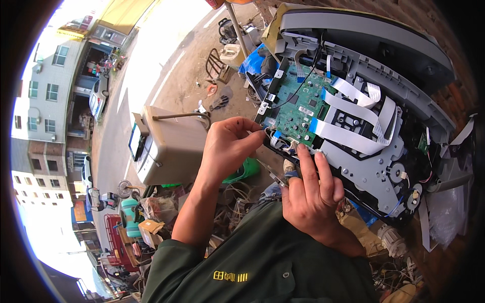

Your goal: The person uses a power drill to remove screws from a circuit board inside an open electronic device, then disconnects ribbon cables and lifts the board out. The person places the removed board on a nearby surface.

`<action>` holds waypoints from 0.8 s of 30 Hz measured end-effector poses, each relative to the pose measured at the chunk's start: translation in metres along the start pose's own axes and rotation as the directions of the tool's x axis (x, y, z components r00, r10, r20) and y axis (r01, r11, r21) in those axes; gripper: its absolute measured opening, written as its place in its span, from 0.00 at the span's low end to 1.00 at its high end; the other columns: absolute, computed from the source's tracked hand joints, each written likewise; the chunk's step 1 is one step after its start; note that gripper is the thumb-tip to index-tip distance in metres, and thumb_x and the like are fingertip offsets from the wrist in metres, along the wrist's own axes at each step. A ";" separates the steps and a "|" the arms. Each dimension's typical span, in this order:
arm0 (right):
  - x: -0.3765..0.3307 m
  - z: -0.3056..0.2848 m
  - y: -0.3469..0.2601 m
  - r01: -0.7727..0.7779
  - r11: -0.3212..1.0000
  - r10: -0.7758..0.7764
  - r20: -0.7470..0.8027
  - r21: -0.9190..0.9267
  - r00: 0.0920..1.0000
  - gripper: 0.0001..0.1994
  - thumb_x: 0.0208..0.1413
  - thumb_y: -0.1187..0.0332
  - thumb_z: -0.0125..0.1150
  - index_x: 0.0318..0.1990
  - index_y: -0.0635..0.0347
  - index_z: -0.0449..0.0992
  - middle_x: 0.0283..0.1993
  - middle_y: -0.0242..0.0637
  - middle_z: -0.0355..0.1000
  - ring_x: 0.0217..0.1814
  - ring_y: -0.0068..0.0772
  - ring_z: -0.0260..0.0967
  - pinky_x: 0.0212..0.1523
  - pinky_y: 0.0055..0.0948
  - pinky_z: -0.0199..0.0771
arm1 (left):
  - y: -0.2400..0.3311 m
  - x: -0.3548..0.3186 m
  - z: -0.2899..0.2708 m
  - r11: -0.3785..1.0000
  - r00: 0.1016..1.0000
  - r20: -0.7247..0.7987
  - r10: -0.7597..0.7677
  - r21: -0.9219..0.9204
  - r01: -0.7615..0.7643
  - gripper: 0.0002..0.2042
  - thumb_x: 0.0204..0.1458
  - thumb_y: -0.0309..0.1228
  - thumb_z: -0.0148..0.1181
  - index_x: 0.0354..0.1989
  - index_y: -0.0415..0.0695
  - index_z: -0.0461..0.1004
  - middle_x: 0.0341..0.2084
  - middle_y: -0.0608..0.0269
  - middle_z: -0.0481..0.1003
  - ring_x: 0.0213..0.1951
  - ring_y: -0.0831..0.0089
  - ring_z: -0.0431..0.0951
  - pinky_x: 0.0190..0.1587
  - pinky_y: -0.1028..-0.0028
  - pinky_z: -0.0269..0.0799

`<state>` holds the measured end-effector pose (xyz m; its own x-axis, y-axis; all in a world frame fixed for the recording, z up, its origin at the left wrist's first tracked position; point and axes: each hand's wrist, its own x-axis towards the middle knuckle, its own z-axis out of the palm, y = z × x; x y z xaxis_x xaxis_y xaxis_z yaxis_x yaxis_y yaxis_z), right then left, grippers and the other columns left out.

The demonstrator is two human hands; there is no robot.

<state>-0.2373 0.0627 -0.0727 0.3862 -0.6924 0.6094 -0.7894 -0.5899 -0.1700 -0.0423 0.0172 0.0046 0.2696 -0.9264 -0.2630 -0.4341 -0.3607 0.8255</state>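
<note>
A partly dismantled office machine, perhaps a printer or scanner, lies in front of me with its green circuit board (298,108) exposed. My left hand (230,146) is closed in a pinch at the board's near left corner, beside thin wires; what sits between the fingertips is hidden. My right hand (313,197) has its index and middle fingers stretched out onto the white plug connectors (292,146) along the board's near edge. By its thumb runs a thin metal strip (270,171); I cannot tell whether the thumb holds it. White ribbon cables (348,139) with blue ends cross from board to grey metal plate (353,174).
A raised grey cover (364,38) stands behind the machine against a brick wall. To the left is a large beige appliance casing (174,144). Tangled cables (227,209) and scrap lie below, with a cardboard box (151,232) and a teal canister (130,217) farther left.
</note>
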 end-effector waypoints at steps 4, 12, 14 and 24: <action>0.001 -0.002 0.000 -0.003 1.000 0.003 0.021 -0.002 1.000 0.10 0.51 0.61 0.64 0.24 0.50 0.71 0.65 0.39 0.74 0.70 0.42 0.59 0.57 0.39 0.51 | 0.006 0.002 0.003 0.993 0.999 -0.047 0.017 0.118 -0.012 0.10 0.53 0.29 0.67 0.36 0.32 0.80 0.20 0.65 0.79 0.23 0.84 0.75 0.27 0.78 0.70; 0.006 -0.001 -0.001 -0.036 0.999 0.036 -0.022 0.011 0.999 0.12 0.55 0.65 0.57 0.20 0.48 0.69 0.61 0.35 0.78 0.66 0.36 0.64 0.55 0.33 0.50 | -0.007 -0.004 0.015 0.933 0.953 -0.100 0.287 0.256 -0.254 0.06 0.56 0.25 0.65 0.34 0.34 0.78 0.20 0.67 0.78 0.24 0.90 0.72 0.27 0.82 0.67; 0.007 -0.002 -0.001 -0.047 0.999 0.047 -0.018 0.010 0.999 0.11 0.55 0.65 0.58 0.21 0.48 0.69 0.61 0.35 0.78 0.66 0.36 0.64 0.55 0.33 0.50 | -0.008 -0.009 0.018 0.931 0.940 -0.141 0.311 0.244 -0.272 0.07 0.57 0.26 0.65 0.35 0.34 0.78 0.19 0.62 0.79 0.22 0.85 0.74 0.26 0.79 0.70; 0.003 -0.005 -0.006 -0.070 0.996 0.069 0.034 0.052 0.997 0.09 0.52 0.60 0.66 0.26 0.51 0.74 0.65 0.40 0.74 0.69 0.41 0.61 0.58 0.38 0.50 | -0.020 -0.010 0.003 0.971 1.000 0.005 -0.022 -0.239 0.023 0.09 0.63 0.31 0.64 0.39 0.36 0.77 0.23 0.72 0.75 0.22 0.88 0.69 0.23 0.82 0.63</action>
<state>-0.2343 0.0664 -0.0661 0.3471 -0.7450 0.5696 -0.7887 -0.5605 -0.2525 -0.0389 0.0334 -0.0103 0.2746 -0.9186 -0.2841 -0.2098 -0.3456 0.9146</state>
